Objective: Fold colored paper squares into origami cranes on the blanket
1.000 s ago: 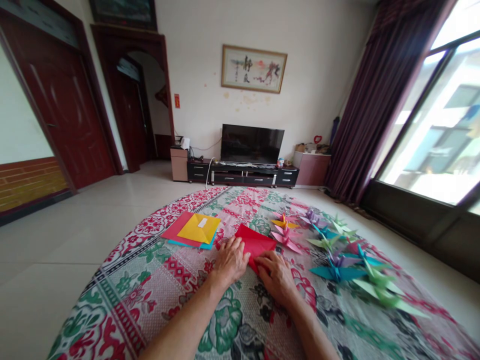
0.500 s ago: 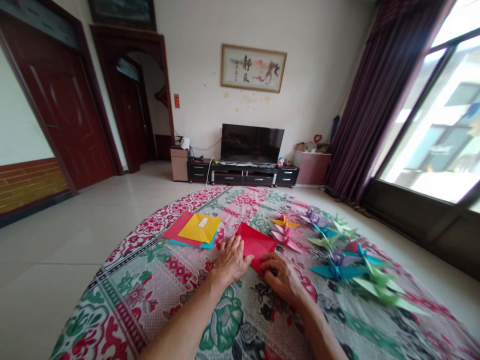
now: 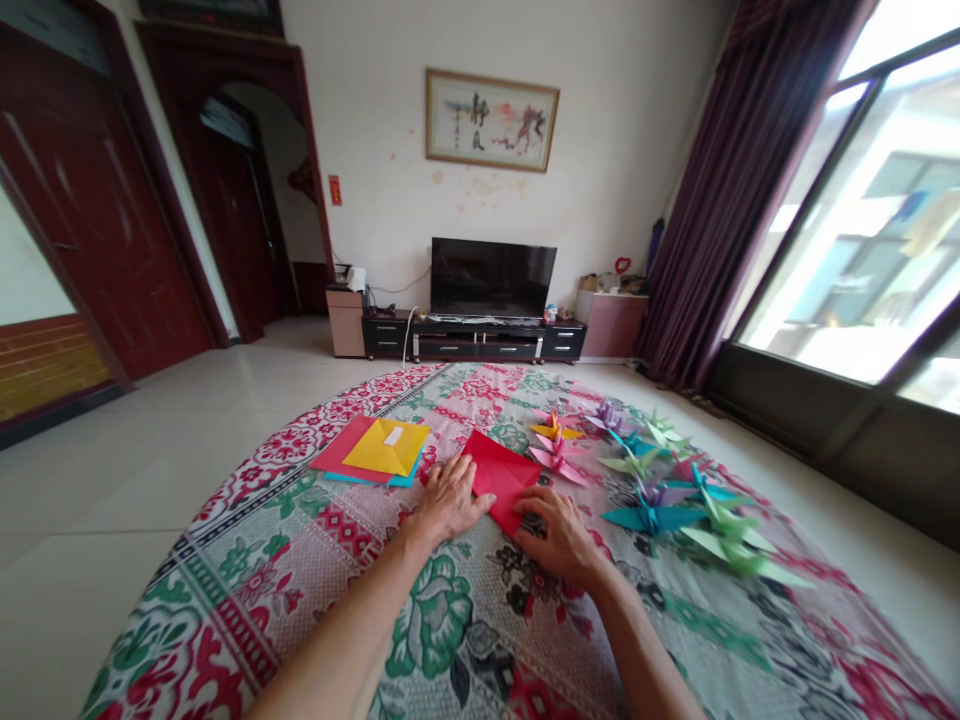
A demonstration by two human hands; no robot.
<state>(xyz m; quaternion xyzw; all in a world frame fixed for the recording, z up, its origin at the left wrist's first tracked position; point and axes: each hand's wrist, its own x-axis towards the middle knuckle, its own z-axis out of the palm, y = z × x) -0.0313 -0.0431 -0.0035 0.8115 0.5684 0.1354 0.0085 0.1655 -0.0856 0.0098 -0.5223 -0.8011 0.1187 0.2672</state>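
Observation:
A folded red paper sheet (image 3: 501,472) lies on a round table covered with a floral cloth (image 3: 315,560). My left hand (image 3: 448,498) lies flat on the sheet's left edge, fingers stretched out. My right hand (image 3: 556,532) presses on the sheet's near corner, its fingers bent down onto the paper. Neither hand lifts the sheet off the cloth.
A stack of coloured paper squares (image 3: 375,452), yellow on top, lies to the left. Several folded paper cranes (image 3: 652,490) in pink, green, purple and teal stand to the right. Beyond the table are a tiled floor, a television (image 3: 492,278) and a large window.
My right hand has slid slightly left along the red sheet's near corner. The view has tilted a little; the left hand keeps its place.

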